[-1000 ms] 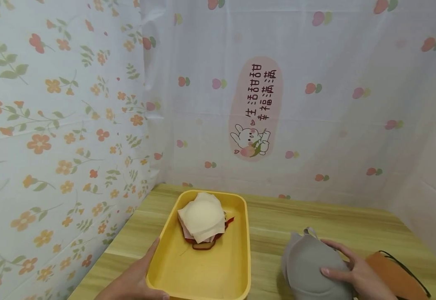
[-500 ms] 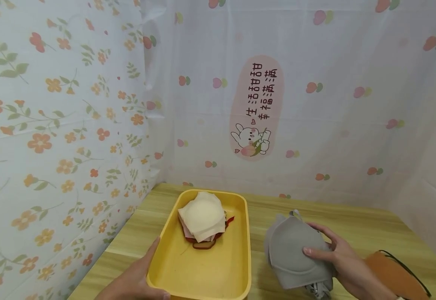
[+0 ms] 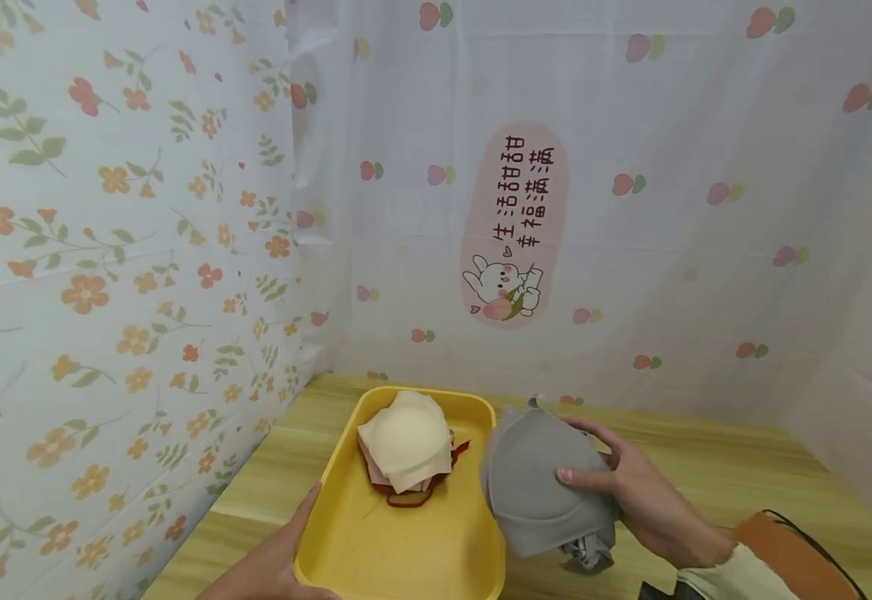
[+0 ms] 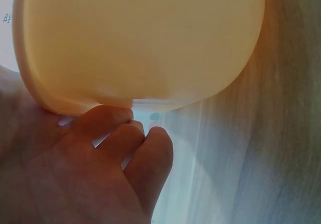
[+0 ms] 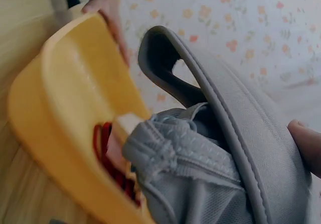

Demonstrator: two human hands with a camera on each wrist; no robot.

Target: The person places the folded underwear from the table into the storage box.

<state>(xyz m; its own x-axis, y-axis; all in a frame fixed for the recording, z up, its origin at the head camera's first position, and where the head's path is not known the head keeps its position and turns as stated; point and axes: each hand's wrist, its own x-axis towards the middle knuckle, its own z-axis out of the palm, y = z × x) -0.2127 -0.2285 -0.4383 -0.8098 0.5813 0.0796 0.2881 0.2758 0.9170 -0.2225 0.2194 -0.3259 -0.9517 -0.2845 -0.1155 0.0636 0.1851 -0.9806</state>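
Note:
A grey bra (image 3: 541, 475), folded with a rounded cup outward, is held in my right hand (image 3: 646, 500) just over the right rim of the yellow tray (image 3: 398, 554). My thumb lies across the cup; most of the fingers are hidden behind it. In the right wrist view, gathered straps and a band hang from the grey bra (image 5: 235, 128). My left hand (image 3: 274, 554) holds the tray at its near left corner, with fingers against the outer wall in the left wrist view. A stack of cream, pink and dark red cloth pieces (image 3: 406, 442), domed on top, lies in the tray's far half.
An orange-brown cloth piece (image 3: 789, 554) with a dark strap lies at the right of the wooden table (image 3: 691, 450). Patterned white curtains (image 3: 406, 208) close off the back and left side. The tray's near half shows bare yellow floor (image 3: 398, 533).
My right hand has carried the grey bra leftward, from the table beside the orange-brown piece to the tray's right rim. My left hand and the stack have stayed in place.

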